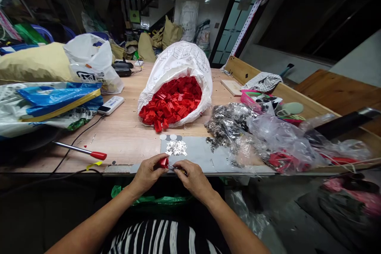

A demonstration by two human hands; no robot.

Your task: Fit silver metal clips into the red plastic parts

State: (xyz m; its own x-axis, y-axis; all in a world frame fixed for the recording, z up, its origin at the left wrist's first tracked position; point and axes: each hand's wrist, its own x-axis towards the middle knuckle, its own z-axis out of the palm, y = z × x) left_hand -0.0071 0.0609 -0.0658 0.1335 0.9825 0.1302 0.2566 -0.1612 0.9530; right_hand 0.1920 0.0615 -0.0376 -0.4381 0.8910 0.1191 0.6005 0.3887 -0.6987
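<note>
My left hand [148, 174] pinches a small red plastic piece [163, 162] at the table's near edge. My right hand [193, 177] is closed on a thin metal part [172, 167] that meets the red piece. Just beyond my hands, a small heap of shiny metal parts [176, 148] lies on a grey mat [196, 153]. Farther back, a white sack [178, 67] lies on its side, open toward me and full of red plastic pieces [171, 103].
A clear bag of metal parts [229, 125] and crumpled plastic bags [285, 143] are at the right. A red-handled tool [80, 150], a white remote [110, 105] and blue and white bags [50, 101] are at the left. A raised wooden rail [247, 72] runs along the table's right side.
</note>
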